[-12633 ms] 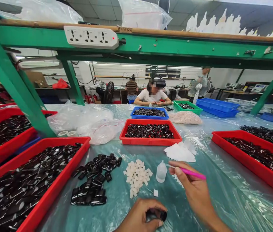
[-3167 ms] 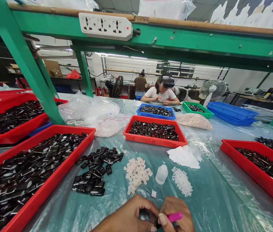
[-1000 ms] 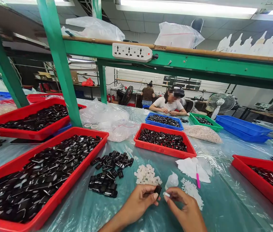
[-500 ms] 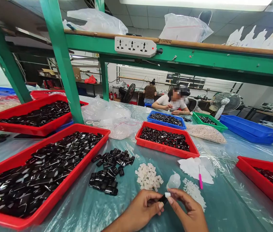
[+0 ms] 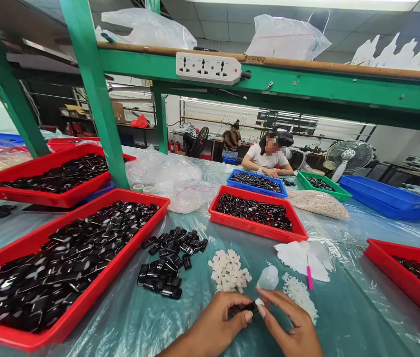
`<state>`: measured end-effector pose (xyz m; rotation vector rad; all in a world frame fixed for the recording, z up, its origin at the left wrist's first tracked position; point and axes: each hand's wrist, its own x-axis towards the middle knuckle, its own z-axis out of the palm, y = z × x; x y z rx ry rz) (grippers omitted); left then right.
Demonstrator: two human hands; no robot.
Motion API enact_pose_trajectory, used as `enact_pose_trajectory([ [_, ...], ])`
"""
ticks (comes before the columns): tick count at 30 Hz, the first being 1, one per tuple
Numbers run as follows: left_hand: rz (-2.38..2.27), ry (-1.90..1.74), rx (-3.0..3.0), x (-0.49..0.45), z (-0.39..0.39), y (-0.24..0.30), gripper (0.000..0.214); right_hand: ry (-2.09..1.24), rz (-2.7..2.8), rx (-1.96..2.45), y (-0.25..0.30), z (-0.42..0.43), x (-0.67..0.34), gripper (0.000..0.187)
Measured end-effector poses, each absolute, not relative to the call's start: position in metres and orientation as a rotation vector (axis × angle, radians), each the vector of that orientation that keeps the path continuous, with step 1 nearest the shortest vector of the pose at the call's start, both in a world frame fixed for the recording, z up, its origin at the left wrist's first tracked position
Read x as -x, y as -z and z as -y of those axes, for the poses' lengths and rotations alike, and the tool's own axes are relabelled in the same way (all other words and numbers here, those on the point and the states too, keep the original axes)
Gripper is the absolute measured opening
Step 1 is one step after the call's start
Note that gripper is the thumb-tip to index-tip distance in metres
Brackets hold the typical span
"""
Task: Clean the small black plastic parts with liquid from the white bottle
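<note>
One film-covered table [image 5: 343,317]. Big red tray [image 5: 94,292] of black parts at left, then a loose black pile [image 5: 168,263], then white cubes [image 5: 229,270]. Hands meet at the near edge, just below the cubes: left hand [image 5: 219,322] pinches a black part [image 5: 241,308], right hand [image 5: 291,327] pinches a white bit [image 5: 259,301] against its end.
</note>
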<state>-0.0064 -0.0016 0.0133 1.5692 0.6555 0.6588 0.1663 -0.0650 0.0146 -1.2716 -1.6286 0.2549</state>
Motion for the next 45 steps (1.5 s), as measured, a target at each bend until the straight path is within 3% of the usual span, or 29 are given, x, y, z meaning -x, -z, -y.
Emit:
enact_pose_trajectory([
  [4,-0.542,-0.618,-1.452,0.004,0.002,-0.021,0.048,-0.14,1.568,1.246,-0.017,0.067,-0.166,0.02],
  [8,-0.484,-0.575,-1.417,0.003,0.002,-0.027,0.045,-0.198,1.447,1.24,-0.017,0.069,-0.157,0.009],
  [16,-0.493,-0.571,-1.406,0.005,0.002,-0.026,0.043,-0.39,1.339,1.261,-0.014,0.07,-0.145,0.01],
  [20,-0.544,-0.586,-1.436,0.004,0.002,-0.024,0.041,-0.302,1.248,1.302,-0.01,0.07,-0.151,0.011],
  [24,-0.631,-0.591,-1.477,0.004,0.002,-0.021,0.036,-0.082,1.155,1.474,-0.003,0.063,-0.176,0.025],
  [29,-0.678,-0.577,-1.479,0.004,0.003,-0.021,0.028,-0.057,1.264,1.755,0.004,0.049,-0.196,0.049],
  [35,-0.681,-0.591,-1.474,0.002,0.002,-0.022,0.024,-0.213,1.176,1.696,0.006,0.042,-0.186,0.035],
  [42,-0.696,-0.679,-1.407,0.001,0.001,-0.021,0.026,-0.648,0.962,1.347,-0.001,0.05,-0.18,0.048],
  [45,-0.708,-0.731,-1.407,0.001,0.0,-0.021,0.026,-0.863,0.727,1.098,-0.007,0.056,-0.174,0.04],
])
